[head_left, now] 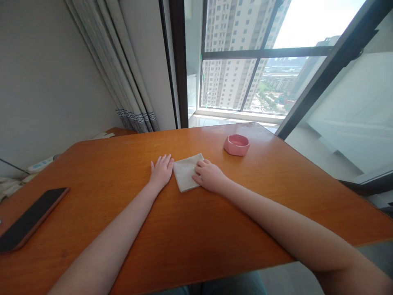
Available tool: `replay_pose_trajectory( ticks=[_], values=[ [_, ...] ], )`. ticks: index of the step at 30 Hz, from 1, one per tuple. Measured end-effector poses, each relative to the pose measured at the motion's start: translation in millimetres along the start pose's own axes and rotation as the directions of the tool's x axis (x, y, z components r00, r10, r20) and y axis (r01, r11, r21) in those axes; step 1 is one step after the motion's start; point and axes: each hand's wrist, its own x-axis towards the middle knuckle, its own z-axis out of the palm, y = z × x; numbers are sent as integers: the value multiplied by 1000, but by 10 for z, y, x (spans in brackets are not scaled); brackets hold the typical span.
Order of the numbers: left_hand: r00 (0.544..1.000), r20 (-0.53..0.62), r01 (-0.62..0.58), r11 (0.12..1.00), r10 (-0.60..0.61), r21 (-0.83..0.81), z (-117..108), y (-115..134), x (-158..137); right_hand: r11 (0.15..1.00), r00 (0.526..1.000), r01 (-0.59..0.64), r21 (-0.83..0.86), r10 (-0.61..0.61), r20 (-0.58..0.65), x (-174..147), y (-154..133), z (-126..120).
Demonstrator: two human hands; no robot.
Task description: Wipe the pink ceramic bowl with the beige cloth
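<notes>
My left hand point(162, 171) lies flat on the wooden table with its fingers spread, just beside the left corner of a folded white cloth point(184, 174). It holds nothing. On the cloth's right side rests my right hand point(211, 176), its fingers bent over the edge and gripping the fabric. The thumb and part of the cloth's right edge are hard to make out under that hand. The cloth lies flat on the tabletop in a rough square.
A pink angular bowl point(236, 145) stands on the wooden table point(196, 237), beyond my right hand. A dark slab-shaped thing with a reddish edge point(32, 219) lies at the far left. Behind are a grey curtain point(123, 69) and a dark-framed window point(233, 82); a power strip point(41, 164) sits past the left edge.
</notes>
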Motion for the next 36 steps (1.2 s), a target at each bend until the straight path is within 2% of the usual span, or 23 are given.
replay_pose_trajectory(
  ticks=[3, 5, 9, 11, 14, 17, 19, 21, 23, 24, 26, 28, 30, 32, 36],
  values=[
    [997, 13, -75, 993, 74, 89, 21, -3, -14, 992, 992, -115, -52, 118, 45, -335, 178, -118],
    [995, 12, -100, 988, 100, 116, 40, -7, -20, 972, 971, -217, -89, 224, 78, -565, 413, -211],
    [995, 14, -96, 987, 95, 126, 49, 3, -25, 882, 864, -425, -203, 462, 200, -943, 1089, -371],
    [997, 29, -78, 988, 74, 137, 40, 14, -26, 872, 848, -431, -233, 480, 225, -1065, 1380, -407],
    [998, 40, -63, 988, 58, 141, 29, 22, -25, 893, 869, -395, -218, 440, 226, -1138, 1567, -431],
    [998, 30, -59, 992, 56, 111, 26, 28, -24, 845, 822, -453, -282, 519, 235, -1078, 1444, -505],
    [997, 5, -82, 995, 82, 63, 20, 48, -32, 819, 823, -476, -319, 543, 167, -974, 1234, -592],
    [983, -41, -182, 983, 180, -36, 6, 86, -53, 888, 908, -394, -238, 415, 48, -818, 962, -652],
    [941, -73, -337, 925, 329, -173, -12, 134, -86, 972, 972, -233, -40, 234, 13, -606, 670, -613],
    [917, -74, -397, 885, 391, -242, -20, 157, -105, 985, 988, -153, 82, 154, -8, -481, 530, -542],
    [888, -33, -441, 827, 459, -349, -31, 192, -139, 949, 993, -60, 310, 89, -79, -206, 283, -307],
    [881, 30, -424, 815, 473, -394, -33, 208, -157, 859, 984, -23, 511, 109, -139, 68, 92, -11],
    [872, 68, -423, 816, 485, -394, -30, 211, -155, 743, 973, -57, 667, 191, -130, 290, -48, 253],
    [861, 74, -443, 814, 503, -377, -22, 213, -141, 708, 977, -28, 705, 168, -129, 420, -144, 421],
    [864, 71, -456, 834, 499, -312, -6, 241, -130, 821, 971, 99, 562, 43, -234, 424, -215, 483]
  ],
)
